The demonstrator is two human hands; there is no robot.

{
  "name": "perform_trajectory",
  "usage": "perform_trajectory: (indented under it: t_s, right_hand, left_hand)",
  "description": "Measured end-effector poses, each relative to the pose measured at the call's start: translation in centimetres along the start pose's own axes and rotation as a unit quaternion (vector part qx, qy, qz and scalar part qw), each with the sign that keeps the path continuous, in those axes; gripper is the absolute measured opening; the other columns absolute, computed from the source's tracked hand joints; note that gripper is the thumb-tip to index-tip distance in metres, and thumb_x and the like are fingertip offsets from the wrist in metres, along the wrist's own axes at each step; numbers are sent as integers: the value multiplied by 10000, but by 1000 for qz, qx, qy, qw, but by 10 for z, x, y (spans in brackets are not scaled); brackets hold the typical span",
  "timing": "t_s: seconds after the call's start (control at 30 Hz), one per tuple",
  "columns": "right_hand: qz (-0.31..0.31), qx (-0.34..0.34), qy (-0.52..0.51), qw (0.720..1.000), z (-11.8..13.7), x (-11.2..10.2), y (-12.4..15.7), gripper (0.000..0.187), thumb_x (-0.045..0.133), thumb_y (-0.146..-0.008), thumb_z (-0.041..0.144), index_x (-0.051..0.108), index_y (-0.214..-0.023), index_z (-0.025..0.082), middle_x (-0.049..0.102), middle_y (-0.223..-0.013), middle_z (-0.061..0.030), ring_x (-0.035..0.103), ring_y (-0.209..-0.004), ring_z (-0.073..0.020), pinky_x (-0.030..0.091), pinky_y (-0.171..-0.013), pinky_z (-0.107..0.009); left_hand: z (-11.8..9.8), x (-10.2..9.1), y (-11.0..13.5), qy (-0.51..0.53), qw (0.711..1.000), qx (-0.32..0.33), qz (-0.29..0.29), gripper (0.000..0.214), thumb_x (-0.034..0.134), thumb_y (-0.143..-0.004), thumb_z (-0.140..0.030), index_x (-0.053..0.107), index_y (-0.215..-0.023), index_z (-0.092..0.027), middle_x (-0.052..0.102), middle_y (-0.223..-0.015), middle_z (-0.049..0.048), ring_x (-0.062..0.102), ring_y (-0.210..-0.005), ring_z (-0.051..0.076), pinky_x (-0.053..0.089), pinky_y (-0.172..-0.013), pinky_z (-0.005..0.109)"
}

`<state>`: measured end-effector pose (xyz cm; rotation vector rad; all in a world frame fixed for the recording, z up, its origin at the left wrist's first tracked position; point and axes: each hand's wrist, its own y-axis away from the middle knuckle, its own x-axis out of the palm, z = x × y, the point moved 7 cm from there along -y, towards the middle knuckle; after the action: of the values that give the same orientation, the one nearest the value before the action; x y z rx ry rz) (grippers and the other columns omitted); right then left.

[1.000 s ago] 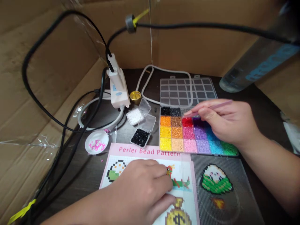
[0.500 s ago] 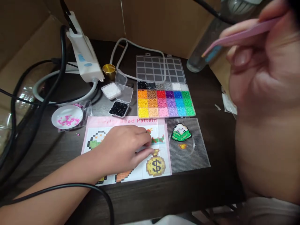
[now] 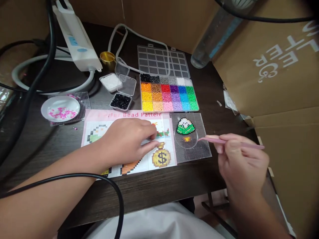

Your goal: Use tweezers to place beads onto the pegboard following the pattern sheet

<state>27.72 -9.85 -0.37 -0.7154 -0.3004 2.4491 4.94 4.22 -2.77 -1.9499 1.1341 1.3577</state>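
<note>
Tweezers [image 3: 218,140] have dropped over the pegboard [image 3: 203,151] beside the "Bead Pattern" sheet [image 3: 161,158].

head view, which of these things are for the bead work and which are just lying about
Seem to belong to it:
pink tweezers, held in the right hand
pegboard
bead box
pattern sheet, under the left hand
black-bead case
white dish

Likely just lying about:
power strip
black cable
clear cylinder
</note>
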Motion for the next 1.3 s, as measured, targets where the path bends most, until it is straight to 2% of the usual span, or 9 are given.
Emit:
perform_trajectory:
  t_s: [0.1, 0.23, 0.37, 0.57, 0.77, 1.03, 1.3]
  right_hand:
    - [-39, 11, 8, 999, -6, 4, 16, 248, 641, -1013, 342, 733, -819, 218, 766, -865, -91, 794, -830, -275, 663, -730, -424]
    - [-69, 15, 14, 997, -9, 8, 24, 316, 653, -1008, 320, 721, -725, 197, 765, -839, -77, 783, -809, -248, 651, -711, -391]
    - [-46, 16, 21, 999, -4, 12, 23, 343, 635, -1019, 295, 730, -705, 197, 774, -836, -69, 788, -814, -241, 657, -717, -381]
    - [-26, -4, 8, 1000, 4, 16, 21, 232, 649, -1010, 234, 838, -875, 243, 805, -887, -50, 799, -853, -227, 664, -764, -368]
    - [-47, -2, 19, 999, 1, 13, 23, 208, 668, -999, 254, 839, -882, 236, 806, -879, -57, 794, -826, -233, 654, -707, -361]
    - [-9, -9, 11, 1000, 6, 20, 20, 259, 623, -1021, 225, 847, -893, 242, 810, -896, -60, 806, -850, -234, 679, -741, -362]
    - [-1, -11, -2, 1000, 5, 20, 21, 241, 640, -1010, 190, 855, -932, 264, 808, -902, -46, 802, -858, -236, 663, -746, -374]
  left_hand:
    - [0, 0, 0, -1, 1000, 0, 2, 234, 602, -964, -380, 704, -842, -209, 714, -805, 18, 618, -751, 184, 290, -618, 290]
    - [1, 2, -1, 3, 1000, 5, -6, 257, 598, -965, -402, 689, -827, -204, 701, -776, 15, 620, -739, 178, 286, -608, 291]
    - [2, 3, -1, -1, 1000, 7, -11, 273, 592, -966, -418, 691, -818, -211, 706, -781, 19, 618, -732, 185, 278, -601, 293]
    - [0, 2, -2, -10, 1000, 1, -6, 262, 588, -959, -408, 696, -820, -214, 717, -790, 17, 623, -734, 188, 298, -605, 296]
    - [1, 2, -2, -1, 1000, 0, -10, 260, 590, -947, -414, 690, -812, -216, 713, -776, 18, 621, -734, 184, 277, -600, 302]
    - [1, 1, 0, 4, 1000, 7, -13, 249, 603, -958, -412, 691, -827, -220, 703, -777, 10, 612, -735, 192, 265, -611, 306]
    - [1, 1, -1, 7, 1000, 4, -16, 243, 606, -950, -398, 692, -806, -222, 695, -767, 11, 591, -711, 188, 255, -601, 306]
